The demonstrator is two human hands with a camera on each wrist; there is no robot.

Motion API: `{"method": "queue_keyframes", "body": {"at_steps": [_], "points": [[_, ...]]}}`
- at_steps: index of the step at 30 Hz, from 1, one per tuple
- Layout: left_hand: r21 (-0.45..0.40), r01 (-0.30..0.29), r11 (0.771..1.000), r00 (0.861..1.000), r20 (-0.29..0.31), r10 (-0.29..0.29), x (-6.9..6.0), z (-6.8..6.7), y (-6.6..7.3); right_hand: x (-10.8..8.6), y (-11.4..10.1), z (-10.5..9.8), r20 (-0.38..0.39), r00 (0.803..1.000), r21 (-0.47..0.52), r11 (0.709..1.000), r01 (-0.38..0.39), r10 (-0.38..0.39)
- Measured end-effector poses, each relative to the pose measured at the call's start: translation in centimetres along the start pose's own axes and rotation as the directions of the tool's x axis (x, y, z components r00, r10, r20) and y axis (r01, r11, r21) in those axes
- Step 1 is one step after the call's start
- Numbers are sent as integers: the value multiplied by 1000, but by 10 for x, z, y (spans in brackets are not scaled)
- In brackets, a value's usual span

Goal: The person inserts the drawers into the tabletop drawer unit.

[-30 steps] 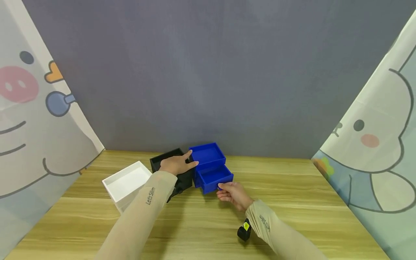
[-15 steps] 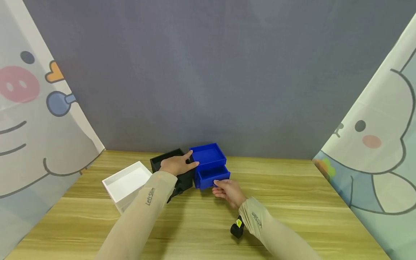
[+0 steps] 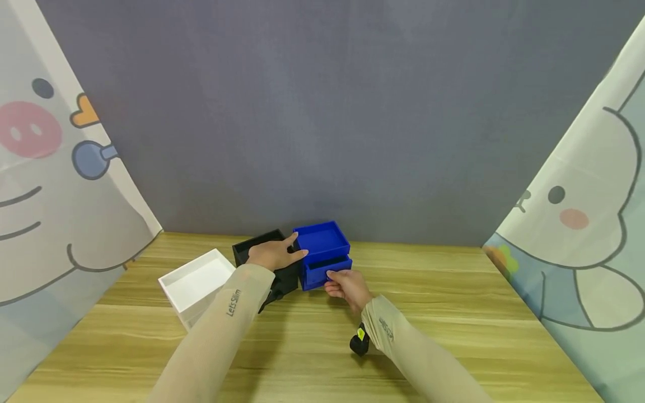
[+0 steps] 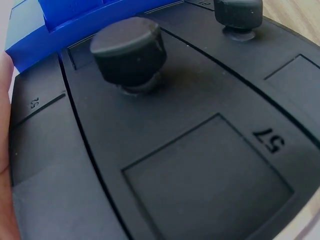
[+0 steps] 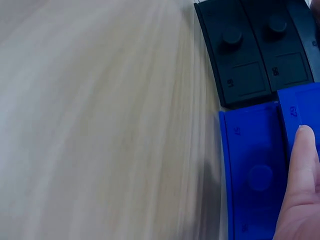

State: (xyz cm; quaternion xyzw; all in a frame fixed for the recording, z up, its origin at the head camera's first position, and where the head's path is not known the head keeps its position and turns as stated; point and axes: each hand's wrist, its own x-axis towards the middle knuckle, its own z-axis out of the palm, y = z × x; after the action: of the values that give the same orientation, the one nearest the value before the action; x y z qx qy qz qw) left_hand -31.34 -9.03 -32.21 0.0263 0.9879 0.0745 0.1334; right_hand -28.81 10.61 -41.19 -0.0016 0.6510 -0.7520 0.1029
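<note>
A small blue drawer box [image 3: 322, 238] with an open tray top stands at the back middle. Its upper drawer [image 3: 316, 274] sticks out slightly, and my right hand [image 3: 351, 288] pinches the front by the knob. In the right wrist view, a digit of that hand lies along the drawer front [image 5: 301, 112], and a lower front with a round knob [image 5: 260, 177] shows beside it. My left hand [image 3: 272, 256] rests with thumb and forefinger spread at the blue box's left edge, over a black drawer box [image 3: 288, 278]. Black round knobs [image 4: 129, 55] show close up in the left wrist view.
A white open-topped box [image 3: 199, 280] stands left of the black one, partly behind my left sleeve. The wooden table [image 3: 443, 302] runs up to a grey cloth wall [image 3: 322, 112]. A black wrist camera [image 3: 359, 341] hangs below my right wrist.
My right hand has moved back and to the left, sliding the blue drawer most of the way into its box. The left hand has stayed in place.
</note>
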Motion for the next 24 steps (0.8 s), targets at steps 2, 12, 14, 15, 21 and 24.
{"method": "queue_keyframes", "body": {"at_steps": [2,12,14,15,21,24], "points": [[-3,-1,1000,1000,-1,1,0,-1,-1,2,-1,2,-1,1000,-3,1000,-5,5],[0,-19,1000,1000,-13,19,0,-2,-1,8,-4,4,-11,1000,-61,998,6,-7],[-2,-22,1000,1000,-14,22,1,-1,-1,10,-3,5,-22,1000,-61,998,8,-9],[-3,-22,1000,1000,-13,22,1,0,-1,11,-2,5,-28,1000,-59,998,8,-9],[-3,-24,1000,1000,-20,23,1,2,-1,10,-7,9,-25,1000,-63,998,5,-6],[3,-23,1000,999,-24,23,1,1,-2,12,-9,10,-34,999,-70,998,1,-4]]}}
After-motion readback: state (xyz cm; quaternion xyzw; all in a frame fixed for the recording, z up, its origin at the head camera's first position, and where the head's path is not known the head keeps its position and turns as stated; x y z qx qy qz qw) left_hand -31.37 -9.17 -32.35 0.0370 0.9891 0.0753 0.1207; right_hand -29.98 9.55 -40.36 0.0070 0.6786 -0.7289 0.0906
